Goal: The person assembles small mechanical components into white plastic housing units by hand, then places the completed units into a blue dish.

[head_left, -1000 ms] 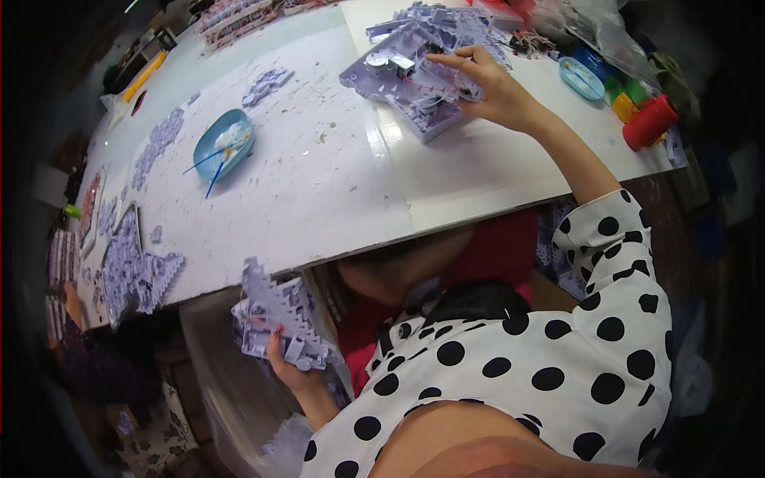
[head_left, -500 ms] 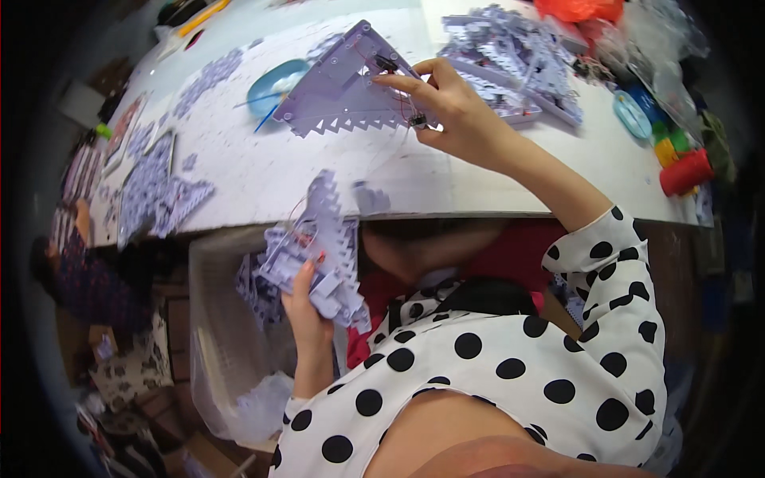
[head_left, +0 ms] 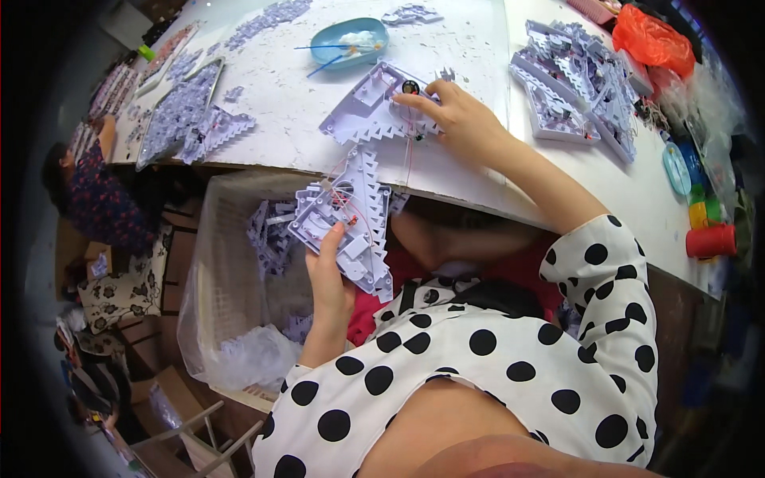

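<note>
My left hand (head_left: 327, 275) is closed around a pale lavender plastic housing (head_left: 360, 248) with a saw-toothed edge. Thin red and white wires and small red parts show inside it, and it is held over the table's front edge. My right hand (head_left: 470, 119) grips the right end of a second toothed plastic shell (head_left: 358, 99) over the tabletop, its index finger stretched across the inside. Beside that fingertip sits a round black part (head_left: 409, 87), with thin wires hanging below. The two pieces come close together, and I cannot tell if they touch.
A blue dish (head_left: 381, 32) with white stuff and blue sticks stands beyond the shell. Lavender parts are piled at right (head_left: 586, 88) and on a left tray (head_left: 179, 111). A plastic-lined crate (head_left: 227, 231) stands below. Another person (head_left: 103, 191) sits far left.
The right-hand shell has come down and nearer to the left-hand housing. The housing has turned more upright, showing its wires. My view has shifted, so the table appears turned.
</note>
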A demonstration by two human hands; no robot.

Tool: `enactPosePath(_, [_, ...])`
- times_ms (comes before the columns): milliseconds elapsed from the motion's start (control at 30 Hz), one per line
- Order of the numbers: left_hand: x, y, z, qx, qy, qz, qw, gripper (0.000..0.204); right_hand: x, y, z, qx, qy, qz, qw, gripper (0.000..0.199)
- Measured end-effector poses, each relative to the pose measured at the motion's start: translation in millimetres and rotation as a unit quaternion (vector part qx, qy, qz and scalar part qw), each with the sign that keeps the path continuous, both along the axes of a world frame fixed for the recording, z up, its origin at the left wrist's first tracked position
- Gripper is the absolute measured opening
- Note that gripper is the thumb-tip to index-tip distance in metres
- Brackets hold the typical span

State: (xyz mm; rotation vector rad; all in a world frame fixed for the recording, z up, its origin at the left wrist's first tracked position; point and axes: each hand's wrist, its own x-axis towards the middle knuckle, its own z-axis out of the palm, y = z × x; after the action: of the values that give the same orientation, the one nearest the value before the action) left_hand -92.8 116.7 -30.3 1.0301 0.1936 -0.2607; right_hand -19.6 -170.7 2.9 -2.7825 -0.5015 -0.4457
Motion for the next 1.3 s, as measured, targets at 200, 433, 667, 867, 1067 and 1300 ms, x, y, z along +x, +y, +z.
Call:
enactPosePath(200, [-3.8,1.9,-10.8,0.007,0.002,0.001,1.000,0.038,-12.2,-9.7,21.4,-0.100,-0.027,0.005,0.995,0.091])
enactPosePath(433, [-2.9,9.7,-18.3,0.020,0.016,0.026,0.999,0.036,-50.2,47.8,30.3,-0.086,-0.148,0.104,0.980,0.065])
enactPosePath(667, [4.0,20.0,-20.0,0.028,-0.005,0.026,0.999,0.035,-72.5,81.2,-50.8,-0.375,-0.231,0.215,0.872,0.024])
enactPosePath(867, [8.6,24.2,-23.8,0.041,-0.011,0.023,0.999,0.036,-56.8,81.3,-53.3,-0.390,-0.156,0.238,0.876,0.023])
enactPosePath(1067, [11.4,45.5,-20.5,0.037,-0.003,0.023,0.999,0.036,-50.1,72.4,24.0,0.110,-0.054,0.155,0.980,0.029])
enactPosePath(1300, [13.4,48.7,-20.5,0.039,-0.002,0.036,0.999,0.037,30.4,38.6,36.2,0.233,0.044,-0.077,0.968,0.047])
